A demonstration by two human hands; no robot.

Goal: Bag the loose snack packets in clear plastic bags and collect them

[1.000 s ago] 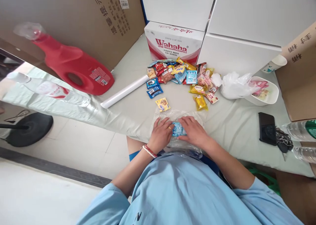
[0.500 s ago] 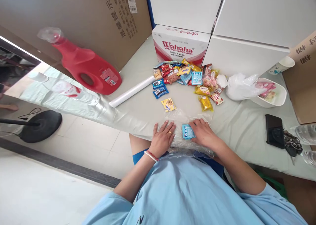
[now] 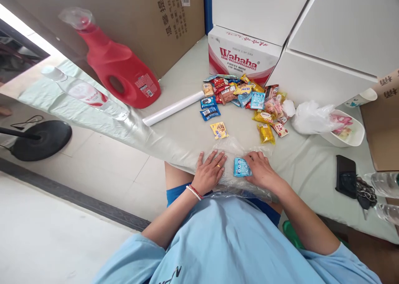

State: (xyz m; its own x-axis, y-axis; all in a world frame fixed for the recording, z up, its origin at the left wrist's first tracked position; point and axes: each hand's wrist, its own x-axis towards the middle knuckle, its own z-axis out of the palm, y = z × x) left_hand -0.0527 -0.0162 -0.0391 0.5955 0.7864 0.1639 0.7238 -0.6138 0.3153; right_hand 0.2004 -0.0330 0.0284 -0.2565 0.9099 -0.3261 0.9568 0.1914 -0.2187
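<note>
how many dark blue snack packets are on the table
2: both dark blue packets lie side by side at the left edge of the snack pile, near the white roll. More may be buried in the pile.

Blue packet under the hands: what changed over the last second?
The left hand slid off the blue packet to the left and now lies flat on the clear bag beside it. The right hand kept its fingers on the packet's right side. The packet sits in the same spot on the bag. The snack pile, roll and red jug did not move; only the camera shifted.
</note>
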